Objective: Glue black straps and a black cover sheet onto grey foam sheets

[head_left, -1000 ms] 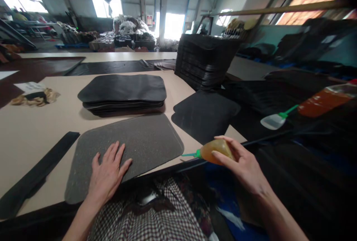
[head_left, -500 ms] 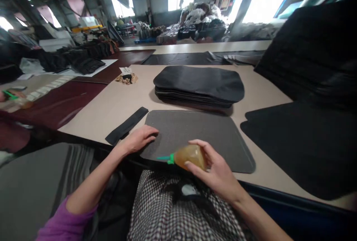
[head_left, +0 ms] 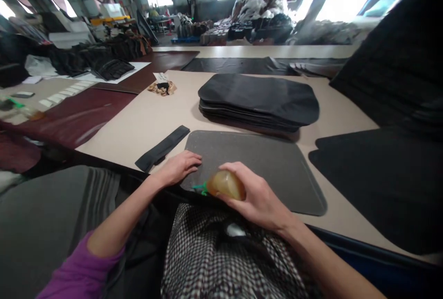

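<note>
A grey panel with rounded corners (head_left: 256, 160) lies flat on the table near its front edge. My left hand (head_left: 180, 167) rests on the panel's left side, palm down, fingers lying flat and nothing held. Wrapped round a bottle of amber liquid (head_left: 226, 184) is my right hand (head_left: 251, 193). The bottle is tilted on its side, its green nozzle (head_left: 200, 188) pointing left over the panel's front left part, close to my left hand. Whether the tip touches the panel I cannot tell. A black strip (head_left: 162, 147) lies left of the panel.
Behind the panel is a stack of black panels (head_left: 259, 98). Large black sheets (head_left: 377, 179) cover the right side. A small heap of tan pieces (head_left: 162, 87) sits at the back left. At the far left, another bottle (head_left: 29, 112) shows over dark red leather (head_left: 90, 114).
The bottle has moved left and its nozzle is nearer my left hand. The view has shifted slightly, and my left hand stays on the panel.
</note>
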A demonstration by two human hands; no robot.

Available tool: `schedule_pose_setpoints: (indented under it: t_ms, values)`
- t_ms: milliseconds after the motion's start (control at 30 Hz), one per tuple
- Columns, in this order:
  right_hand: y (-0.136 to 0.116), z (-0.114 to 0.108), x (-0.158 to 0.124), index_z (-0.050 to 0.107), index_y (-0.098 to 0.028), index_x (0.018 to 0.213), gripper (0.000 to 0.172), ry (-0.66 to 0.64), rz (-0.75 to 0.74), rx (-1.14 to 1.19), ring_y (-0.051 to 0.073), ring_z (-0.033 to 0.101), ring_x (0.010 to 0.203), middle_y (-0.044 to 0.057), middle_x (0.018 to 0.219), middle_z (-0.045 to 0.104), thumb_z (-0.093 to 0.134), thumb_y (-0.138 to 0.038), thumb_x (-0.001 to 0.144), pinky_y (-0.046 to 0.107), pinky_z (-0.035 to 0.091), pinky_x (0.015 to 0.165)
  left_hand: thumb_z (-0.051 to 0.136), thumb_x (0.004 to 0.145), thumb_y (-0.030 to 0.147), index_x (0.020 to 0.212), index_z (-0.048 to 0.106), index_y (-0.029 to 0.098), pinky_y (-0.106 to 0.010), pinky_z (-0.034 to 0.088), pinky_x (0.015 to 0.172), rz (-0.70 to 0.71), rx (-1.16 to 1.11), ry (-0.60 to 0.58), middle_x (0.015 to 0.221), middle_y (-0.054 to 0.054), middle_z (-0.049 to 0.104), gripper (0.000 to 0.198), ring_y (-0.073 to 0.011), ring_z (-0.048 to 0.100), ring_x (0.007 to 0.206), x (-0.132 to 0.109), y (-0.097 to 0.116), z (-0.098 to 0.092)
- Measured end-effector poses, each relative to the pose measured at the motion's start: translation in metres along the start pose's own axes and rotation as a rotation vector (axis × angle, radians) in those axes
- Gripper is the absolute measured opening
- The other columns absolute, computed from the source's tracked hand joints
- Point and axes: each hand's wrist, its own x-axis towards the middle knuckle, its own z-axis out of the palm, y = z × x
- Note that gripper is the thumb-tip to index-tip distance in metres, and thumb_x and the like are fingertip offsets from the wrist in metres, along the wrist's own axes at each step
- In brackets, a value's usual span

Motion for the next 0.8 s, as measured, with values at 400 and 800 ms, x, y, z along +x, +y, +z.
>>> schedule_pose_setpoints:
  t_ms: [400,800]
  values:
    - [0.006,-0.032,-0.036,0.051,-0.027,0.129,0.045,0.112,0.143,-0.009,0.023,0.060,0.110,0.006,0.122,0.060,0.070,-0.041,0.091,0.035,0.050,0.096,0.043,0.103,0.037,0.126,0.065,0.022,-0.040,0.045,0.109,-0.012,-0.020,-0.029,0.137,-0.009,0.061,0.035,-0.0209,0.054,0.126,0.000,-0.001,-0.001]
    - [0.015,-0.067,-0.064,0.050,-0.026,0.133,0.043,0.033,0.111,-0.085,0.026,0.059,0.114,0.009,0.128,0.058,0.064,-0.039,0.094,0.040,0.050,0.096,0.060,0.089,0.062,0.136,0.058,0.021,-0.043,0.039,0.112,-0.057,0.065,-0.154,0.148,-0.012,0.052,0.062,-0.0270,0.050,0.134,0.000,0.008,-0.009]
